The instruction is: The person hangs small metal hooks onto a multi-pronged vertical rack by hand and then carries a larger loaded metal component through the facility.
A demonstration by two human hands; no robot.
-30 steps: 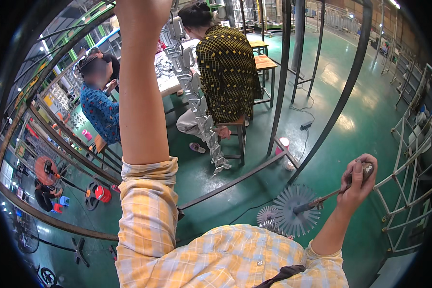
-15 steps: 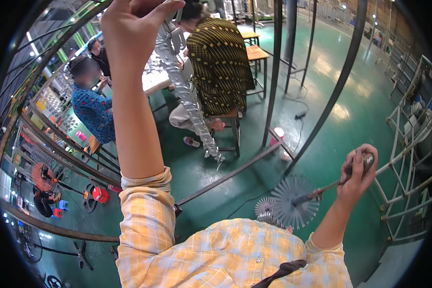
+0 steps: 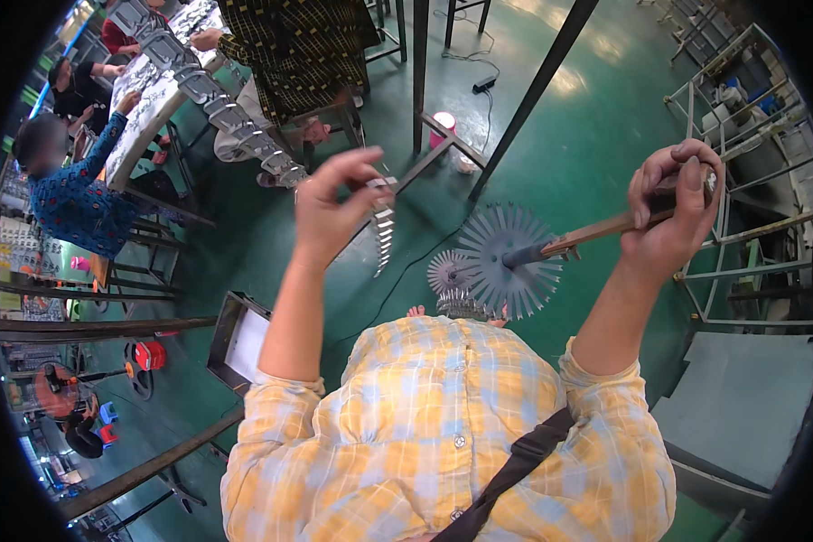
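My left hand [image 3: 334, 208] is raised in front of me, its thumb and fingers curled at the top of a hanging strip of small shiny metal pieces [image 3: 384, 235]. Left of it, a long chain of metal frames [image 3: 203, 88] slants down from the upper left; its lower end passes behind my hand. On the right, my right hand [image 3: 673, 203] is closed round a brown bar [image 3: 610, 233]. At the bar's lower end stands a grey upright shaft with a large slotted metal disc [image 3: 492, 262]. A smaller slotted disc [image 3: 447, 271] sits beside it, with stacked metal pieces [image 3: 461, 304] below.
A dark metal frame [image 3: 533, 99] rises ahead. Beyond it a person in a dark patterned top [image 3: 289, 63] sits by a work table [image 3: 144, 126], with others on its far side. A black-edged tray [image 3: 230, 339] is at my left, a metal rack [image 3: 741, 190] at right.
My left hand has come down from high up, near the chain's top, to chest height. The view has tipped downward; the right hand keeps its grip on the bar.
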